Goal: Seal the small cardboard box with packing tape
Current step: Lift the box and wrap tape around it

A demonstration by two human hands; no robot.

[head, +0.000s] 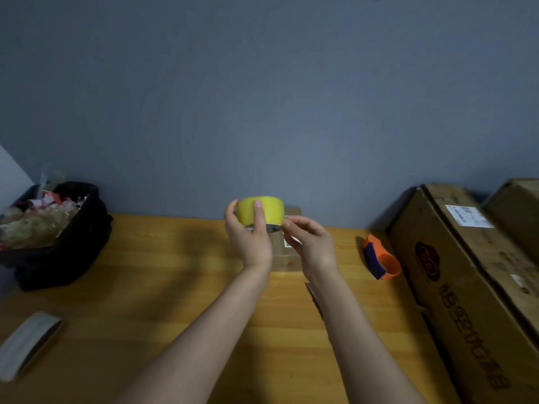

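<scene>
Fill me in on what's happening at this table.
A person is holding a yellow tape roll up in the left hand, while the right hand pinches at its edge, apparently picking at the tape's end. The small cardboard box sits on the wooden table just behind the hands, and no fresh tape shows on it yet. An orange tape dispenser lies unused to the right.

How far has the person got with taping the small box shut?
Done: the small cardboard box sits on the table, apparently closed. In hand: the left hand holds the yellow tape roll while the right hand picks at its end. Left: pulling tape, sticking it down and cutting it.
</scene>
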